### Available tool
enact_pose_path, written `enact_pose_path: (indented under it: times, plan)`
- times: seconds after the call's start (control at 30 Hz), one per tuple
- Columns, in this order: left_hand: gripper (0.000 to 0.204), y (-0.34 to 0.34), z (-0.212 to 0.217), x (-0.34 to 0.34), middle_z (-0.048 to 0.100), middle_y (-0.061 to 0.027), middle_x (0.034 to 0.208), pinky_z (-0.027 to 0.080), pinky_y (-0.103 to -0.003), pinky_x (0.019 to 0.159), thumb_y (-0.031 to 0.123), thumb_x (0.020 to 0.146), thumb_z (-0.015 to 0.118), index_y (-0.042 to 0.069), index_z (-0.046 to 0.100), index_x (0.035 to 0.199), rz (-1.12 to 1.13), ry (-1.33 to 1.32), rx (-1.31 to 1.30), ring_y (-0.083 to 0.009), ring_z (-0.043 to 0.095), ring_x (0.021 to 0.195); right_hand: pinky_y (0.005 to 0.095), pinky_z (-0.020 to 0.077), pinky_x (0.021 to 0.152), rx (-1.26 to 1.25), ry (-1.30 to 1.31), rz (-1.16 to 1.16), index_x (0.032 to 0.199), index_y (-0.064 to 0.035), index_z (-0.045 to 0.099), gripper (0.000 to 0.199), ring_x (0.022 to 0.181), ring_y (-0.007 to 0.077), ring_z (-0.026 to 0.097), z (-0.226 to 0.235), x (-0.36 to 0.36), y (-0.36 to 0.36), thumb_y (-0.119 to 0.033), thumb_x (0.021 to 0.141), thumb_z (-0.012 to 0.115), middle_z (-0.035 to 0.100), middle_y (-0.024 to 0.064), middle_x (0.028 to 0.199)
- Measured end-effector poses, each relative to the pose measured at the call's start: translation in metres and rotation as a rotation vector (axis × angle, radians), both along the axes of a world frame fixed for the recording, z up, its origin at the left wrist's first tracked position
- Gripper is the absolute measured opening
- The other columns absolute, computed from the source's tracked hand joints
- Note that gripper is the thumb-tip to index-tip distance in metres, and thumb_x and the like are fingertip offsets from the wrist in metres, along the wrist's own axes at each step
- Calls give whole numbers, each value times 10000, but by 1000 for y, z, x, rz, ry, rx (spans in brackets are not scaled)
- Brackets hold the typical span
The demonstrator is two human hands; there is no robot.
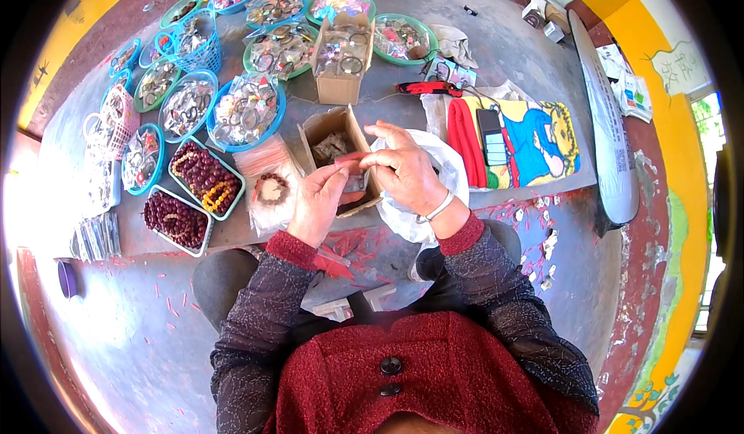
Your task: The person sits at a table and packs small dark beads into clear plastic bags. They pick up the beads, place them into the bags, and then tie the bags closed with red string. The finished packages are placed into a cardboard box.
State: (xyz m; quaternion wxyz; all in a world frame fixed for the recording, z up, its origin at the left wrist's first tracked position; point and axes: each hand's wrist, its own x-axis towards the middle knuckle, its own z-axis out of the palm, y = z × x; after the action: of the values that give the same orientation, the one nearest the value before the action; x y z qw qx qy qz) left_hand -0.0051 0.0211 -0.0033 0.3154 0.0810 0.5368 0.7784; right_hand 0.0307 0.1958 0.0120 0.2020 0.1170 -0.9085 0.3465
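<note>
Both hands meet over an open cardboard box [316,133] that has small bagged pieces inside. My left hand [318,198] pinches the near left side of a small clear bag with a red strip [353,160]. My right hand [409,172], wearing a pale bangle on the wrist, has its fingers closed on the bag's other end. What the bag contains is hidden by the fingers. Left of my left hand, a dark beaded bracelet [271,190] rests on a pile of flat clear bags with reddish edges [267,159]. A white plastic bag [449,151] lies beside my right hand.
Baskets of bagged trinkets [246,112] crowd the table's left and back. Two trays of dark red beads [205,174] stand at left. Behind the box is another filled carton [339,85]. At right lie a colourful towel [535,139] and a phone [491,136]. Red scraps litter the floor.
</note>
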Motion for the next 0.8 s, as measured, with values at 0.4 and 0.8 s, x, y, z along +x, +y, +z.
enact_pose_path:
  times: [0.4,0.8]
  plan:
    - [210,-9,-4,-7,597,-149,1031,499,-341,836,103,907,468,-53,561,1013,226,-100,109,-223,592,941,356,495,715,47,-618,-497,787,-45,678,161,778,272,637,-77,-33,85,-94,720,540,648,156,796]
    - [191,-21,3,-10,601,-133,1024,496,-345,833,97,906,466,-28,568,1009,218,-155,125,-213,591,941,368,460,755,776,-457,-310,839,-155,648,152,949,251,510,-200,-14,49,-137,749,527,522,83,902]
